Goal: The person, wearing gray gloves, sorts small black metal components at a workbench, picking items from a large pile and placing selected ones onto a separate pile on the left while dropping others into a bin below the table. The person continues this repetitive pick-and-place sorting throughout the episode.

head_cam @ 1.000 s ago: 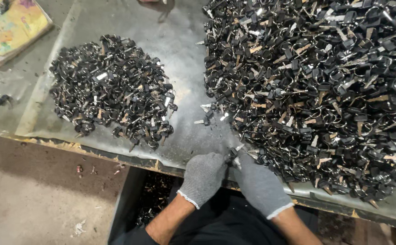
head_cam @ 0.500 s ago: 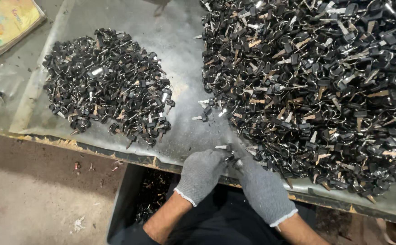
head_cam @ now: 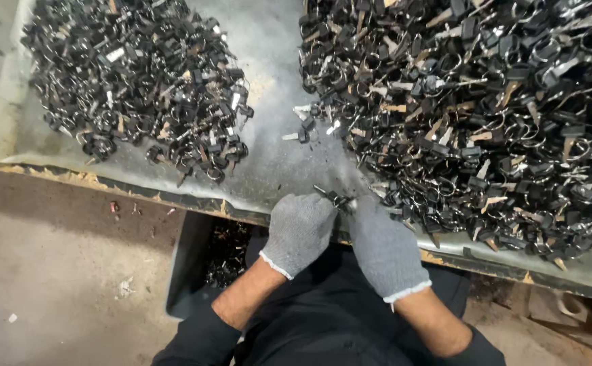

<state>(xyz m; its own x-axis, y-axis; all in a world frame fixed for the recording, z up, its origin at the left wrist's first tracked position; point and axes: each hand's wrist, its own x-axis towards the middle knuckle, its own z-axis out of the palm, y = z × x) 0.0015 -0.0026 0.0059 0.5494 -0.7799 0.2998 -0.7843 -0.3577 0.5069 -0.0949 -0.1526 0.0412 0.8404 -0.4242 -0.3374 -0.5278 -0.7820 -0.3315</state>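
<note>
Dim, even overhead light leaves the scene dark and low in contrast, with small glints on the metal rings of the large parts pile (head_cam: 472, 102). The grey table sheet (head_cam: 269, 156) shows a soft sheen. Detail is fairly sharp centrally and softer toward the corners.

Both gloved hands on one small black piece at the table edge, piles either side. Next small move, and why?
Probably carry the piece left onto the smaller pile. The left hand and right hand pinch it together at the table edge, just off the big pile, so it looks drawn from there. Whether the hands are done working on it cannot be told.
</note>
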